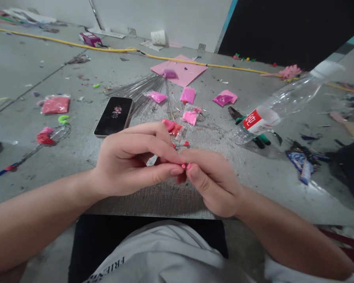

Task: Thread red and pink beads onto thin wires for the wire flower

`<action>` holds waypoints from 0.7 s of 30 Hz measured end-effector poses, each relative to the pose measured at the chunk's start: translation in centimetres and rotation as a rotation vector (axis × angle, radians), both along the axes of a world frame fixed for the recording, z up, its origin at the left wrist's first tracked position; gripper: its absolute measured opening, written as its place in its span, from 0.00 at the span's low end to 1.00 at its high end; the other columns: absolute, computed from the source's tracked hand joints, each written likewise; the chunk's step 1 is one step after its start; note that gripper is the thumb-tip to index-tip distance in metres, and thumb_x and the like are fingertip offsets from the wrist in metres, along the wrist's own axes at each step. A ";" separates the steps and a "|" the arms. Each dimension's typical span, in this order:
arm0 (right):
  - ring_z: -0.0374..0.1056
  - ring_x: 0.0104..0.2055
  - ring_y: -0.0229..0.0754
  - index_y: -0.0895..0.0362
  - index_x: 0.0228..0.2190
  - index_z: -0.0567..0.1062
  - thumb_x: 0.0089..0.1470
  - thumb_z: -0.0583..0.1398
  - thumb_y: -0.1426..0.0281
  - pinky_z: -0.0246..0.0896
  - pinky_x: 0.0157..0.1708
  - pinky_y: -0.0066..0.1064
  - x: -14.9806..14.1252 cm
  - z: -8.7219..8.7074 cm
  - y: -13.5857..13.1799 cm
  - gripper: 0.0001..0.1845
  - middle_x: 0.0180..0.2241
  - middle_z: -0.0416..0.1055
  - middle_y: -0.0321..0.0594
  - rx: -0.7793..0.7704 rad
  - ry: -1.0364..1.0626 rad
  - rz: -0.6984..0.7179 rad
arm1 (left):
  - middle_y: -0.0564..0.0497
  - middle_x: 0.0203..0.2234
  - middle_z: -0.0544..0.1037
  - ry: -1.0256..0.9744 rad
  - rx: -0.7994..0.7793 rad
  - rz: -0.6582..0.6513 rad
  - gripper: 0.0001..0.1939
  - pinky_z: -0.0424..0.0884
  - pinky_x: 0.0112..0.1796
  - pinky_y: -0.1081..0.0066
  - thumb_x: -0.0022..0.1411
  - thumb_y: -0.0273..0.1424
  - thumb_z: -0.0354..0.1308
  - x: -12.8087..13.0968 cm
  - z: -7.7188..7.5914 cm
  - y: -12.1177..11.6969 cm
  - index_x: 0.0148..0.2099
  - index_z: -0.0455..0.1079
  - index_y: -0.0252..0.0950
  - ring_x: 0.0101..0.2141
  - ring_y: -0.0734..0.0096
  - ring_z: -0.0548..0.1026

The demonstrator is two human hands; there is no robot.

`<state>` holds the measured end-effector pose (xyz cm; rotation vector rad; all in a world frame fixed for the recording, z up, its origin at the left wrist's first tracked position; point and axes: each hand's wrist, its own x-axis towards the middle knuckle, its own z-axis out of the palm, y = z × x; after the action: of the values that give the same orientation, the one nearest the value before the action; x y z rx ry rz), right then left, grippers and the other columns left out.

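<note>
My left hand (pixel 135 159) and my right hand (pixel 214 179) meet over the near edge of the table, fingertips almost touching. Between them show small bits of pink modelling clay (pixel 185 166), one at each thumb tip. Both hands are closed in a pinch, and the fingers partly hide the clay. Just beyond the fingertips lie an opened packet of red-orange clay (pixel 172 127) and a few red crumbs (pixel 186 143). A packet of pink clay (pixel 190 117) rests farther back. Close behind my left hand is a black-screened phone (pixel 114 116).
A clear plastic bottle (pixel 253 122) lies at the right over green-handled pliers (pixel 261 140). Thin wires (pixel 138 88) fan out behind the phone. A pink sheet (pixel 191 70) and a yellow cable (pixel 106 49) are at the back. At left sits a wire piece with pink clay (pixel 45 136).
</note>
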<state>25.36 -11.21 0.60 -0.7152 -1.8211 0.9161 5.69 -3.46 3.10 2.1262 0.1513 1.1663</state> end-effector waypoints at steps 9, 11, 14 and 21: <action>0.69 0.35 0.40 0.55 0.30 0.70 0.72 0.51 0.64 0.65 0.36 0.34 0.0 0.1 0.0 0.18 0.32 0.73 0.40 -0.038 -0.026 0.020 | 0.49 0.28 0.81 0.004 0.036 -0.006 0.07 0.76 0.29 0.72 0.61 0.24 0.70 -0.1 -0.1 0.0 0.41 0.81 0.37 0.27 0.73 0.76; 0.69 0.34 0.40 0.55 0.31 0.70 0.72 0.51 0.64 0.65 0.35 0.34 0.0 0.0 0.0 0.18 0.31 0.72 0.40 -0.036 -0.029 0.015 | 0.49 0.28 0.80 0.005 0.061 -0.011 0.07 0.76 0.29 0.72 0.61 0.22 0.70 -0.1 -0.1 0.0 0.41 0.80 0.37 0.27 0.72 0.76; 0.68 0.33 0.39 0.55 0.31 0.71 0.72 0.51 0.64 0.64 0.34 0.33 0.0 -0.1 0.1 0.17 0.31 0.71 0.39 -0.022 -0.027 0.012 | 0.49 0.27 0.80 0.013 0.080 -0.005 0.07 0.77 0.29 0.71 0.61 0.23 0.70 -0.1 -0.1 -0.1 0.41 0.80 0.38 0.27 0.71 0.77; 0.69 0.35 0.40 0.55 0.31 0.70 0.72 0.50 0.66 0.65 0.35 0.34 0.0 0.1 0.0 0.17 0.32 0.73 0.40 -0.022 -0.035 0.029 | 0.50 0.27 0.79 0.015 0.083 0.031 0.07 0.75 0.27 0.72 0.61 0.25 0.70 -0.1 0.0 -0.2 0.41 0.80 0.40 0.27 0.71 0.76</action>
<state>25.33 -11.18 0.72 -0.7243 -1.8585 0.9498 5.60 -3.66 3.11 2.2120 0.1451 1.1939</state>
